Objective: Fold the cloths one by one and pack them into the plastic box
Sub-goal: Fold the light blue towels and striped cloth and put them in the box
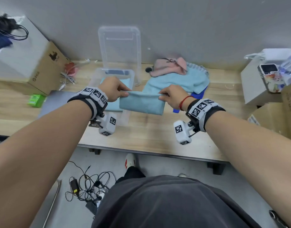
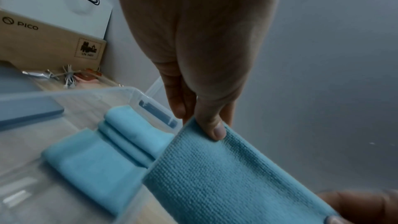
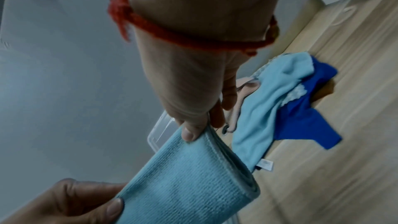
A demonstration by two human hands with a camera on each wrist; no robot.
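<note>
A light blue, ribbed cloth (image 1: 142, 102), folded into a short thick band, hangs in the air over the near right edge of the clear plastic box (image 1: 130, 76). The left hand (image 1: 112, 89) and right hand (image 1: 173, 96) each pinch an upper corner, fingers (image 2: 212, 125) clamped on the hem with the thumb in front. Inside the box lies another folded blue cloth (image 2: 103, 156); on the wooden counter (image 1: 157, 129) just right sits a loose heap of pale blue, pink and dark blue cloths (image 1: 179, 79), the box lid (image 1: 119, 46) leaning against the wall behind.
</note>
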